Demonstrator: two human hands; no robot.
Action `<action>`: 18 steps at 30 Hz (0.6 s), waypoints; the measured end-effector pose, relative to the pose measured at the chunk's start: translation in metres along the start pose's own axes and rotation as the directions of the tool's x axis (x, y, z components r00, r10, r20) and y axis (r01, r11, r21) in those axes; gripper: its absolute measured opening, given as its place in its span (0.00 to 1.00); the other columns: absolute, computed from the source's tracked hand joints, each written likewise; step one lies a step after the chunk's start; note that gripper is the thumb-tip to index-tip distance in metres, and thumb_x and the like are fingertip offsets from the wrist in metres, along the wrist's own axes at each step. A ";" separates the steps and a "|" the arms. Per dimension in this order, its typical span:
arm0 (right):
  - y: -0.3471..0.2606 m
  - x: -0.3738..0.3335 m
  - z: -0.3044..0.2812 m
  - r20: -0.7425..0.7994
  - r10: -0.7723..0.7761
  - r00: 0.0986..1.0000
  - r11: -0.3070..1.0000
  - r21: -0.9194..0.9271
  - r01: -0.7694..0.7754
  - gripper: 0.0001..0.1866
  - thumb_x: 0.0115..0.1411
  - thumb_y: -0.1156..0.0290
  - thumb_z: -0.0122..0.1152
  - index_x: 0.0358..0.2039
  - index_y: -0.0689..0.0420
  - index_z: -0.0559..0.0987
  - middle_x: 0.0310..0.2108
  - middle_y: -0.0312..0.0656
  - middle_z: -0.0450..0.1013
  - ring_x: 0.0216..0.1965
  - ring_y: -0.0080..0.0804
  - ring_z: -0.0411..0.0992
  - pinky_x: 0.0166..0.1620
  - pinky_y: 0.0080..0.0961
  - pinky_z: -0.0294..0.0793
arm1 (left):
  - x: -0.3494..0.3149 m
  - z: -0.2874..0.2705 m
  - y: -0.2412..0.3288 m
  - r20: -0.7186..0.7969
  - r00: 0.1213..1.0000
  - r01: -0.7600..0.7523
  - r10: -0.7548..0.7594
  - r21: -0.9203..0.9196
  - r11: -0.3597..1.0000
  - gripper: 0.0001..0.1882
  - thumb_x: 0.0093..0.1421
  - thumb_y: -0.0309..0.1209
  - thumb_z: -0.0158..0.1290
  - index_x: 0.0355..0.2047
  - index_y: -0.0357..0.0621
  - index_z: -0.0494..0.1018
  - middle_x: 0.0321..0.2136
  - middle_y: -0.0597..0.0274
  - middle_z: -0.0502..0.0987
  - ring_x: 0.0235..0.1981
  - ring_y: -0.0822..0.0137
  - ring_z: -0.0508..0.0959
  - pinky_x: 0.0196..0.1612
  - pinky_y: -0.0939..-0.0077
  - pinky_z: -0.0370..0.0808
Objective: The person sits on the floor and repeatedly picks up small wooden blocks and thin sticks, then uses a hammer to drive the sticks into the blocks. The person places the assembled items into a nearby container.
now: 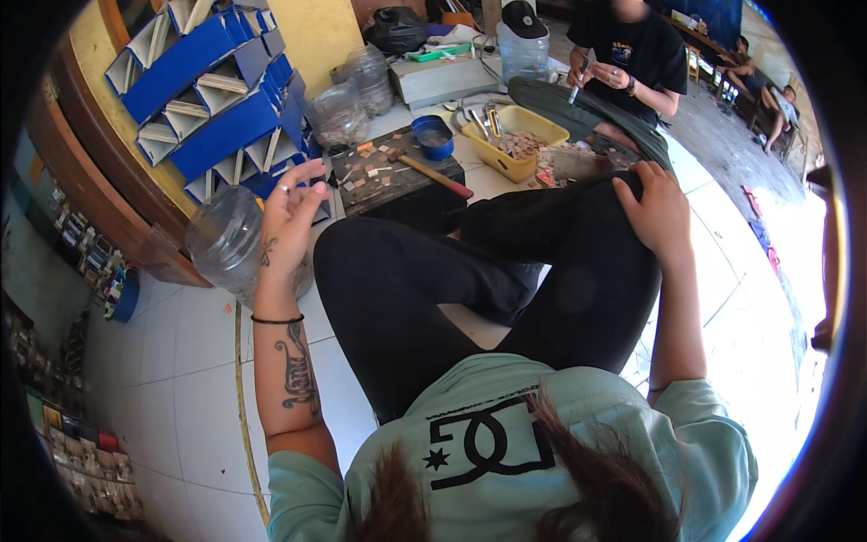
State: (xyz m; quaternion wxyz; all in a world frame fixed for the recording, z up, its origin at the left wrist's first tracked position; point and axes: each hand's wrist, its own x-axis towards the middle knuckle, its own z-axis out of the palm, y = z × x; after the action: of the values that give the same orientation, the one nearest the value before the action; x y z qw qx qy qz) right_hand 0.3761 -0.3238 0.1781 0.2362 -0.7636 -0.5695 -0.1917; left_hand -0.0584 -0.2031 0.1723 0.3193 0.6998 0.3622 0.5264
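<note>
My left hand [294, 210], with a ring on one finger, is raised beside my left knee. Its fingers are apart, and I see nothing in it. On my right knee lies my right hand [657, 203], fingers spread flat on the black trousers [587, 262]. In front of my legs stands a dark block [411, 200] scattered with small flat chips. A hammer [435, 173] with a wooden, red-ended handle lies across it, next to a blue bowl [433, 138]. To the right sits a yellow basin [519, 168] holding small brownish pieces and metal tools.
Clear plastic jars [339, 116] stand behind the block, and a large one [226, 237] is beside my left arm. Blue box files [212, 131] are stacked at the left. Across from me sits a person [632, 68] in a black shirt, holding something small.
</note>
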 end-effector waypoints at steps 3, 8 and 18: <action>0.001 -0.006 -0.008 0.000 0.013 1.000 0.999 -0.031 -0.013 0.23 0.61 0.52 0.55 0.43 0.61 0.78 0.43 0.48 0.76 0.47 0.46 0.73 0.49 0.42 0.73 | -0.001 0.010 -0.001 -0.005 1.000 0.011 -0.011 -0.045 0.999 0.20 0.64 0.31 0.55 0.56 0.39 0.70 0.50 0.57 0.75 0.42 0.72 0.77 0.50 0.74 0.71; 0.000 0.008 0.018 0.037 -0.033 0.999 0.999 0.005 0.033 0.25 0.62 0.50 0.53 0.44 0.61 0.77 0.45 0.49 0.75 0.50 0.46 0.72 0.52 0.42 0.72 | -0.013 0.009 0.005 -0.051 0.999 0.001 -0.001 -0.008 1.000 0.19 0.64 0.30 0.54 0.54 0.39 0.71 0.50 0.58 0.76 0.42 0.72 0.77 0.49 0.75 0.71; 0.009 0.051 0.143 0.241 -0.081 0.967 0.981 0.189 0.036 0.28 0.61 0.48 0.54 0.46 0.62 0.75 0.50 0.52 0.72 0.54 0.50 0.70 0.56 0.43 0.70 | -0.040 -0.055 0.064 -0.434 0.876 -0.148 0.212 0.176 0.973 0.15 0.66 0.32 0.53 0.48 0.36 0.76 0.43 0.56 0.79 0.37 0.74 0.77 0.48 0.77 0.73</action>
State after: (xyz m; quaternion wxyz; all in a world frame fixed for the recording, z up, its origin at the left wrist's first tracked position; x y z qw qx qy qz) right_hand 0.4025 -0.2035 0.0893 0.2266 -0.7394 -0.6321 -0.0489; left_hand -0.1078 -0.2670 0.2183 0.1275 0.6102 0.3946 0.6750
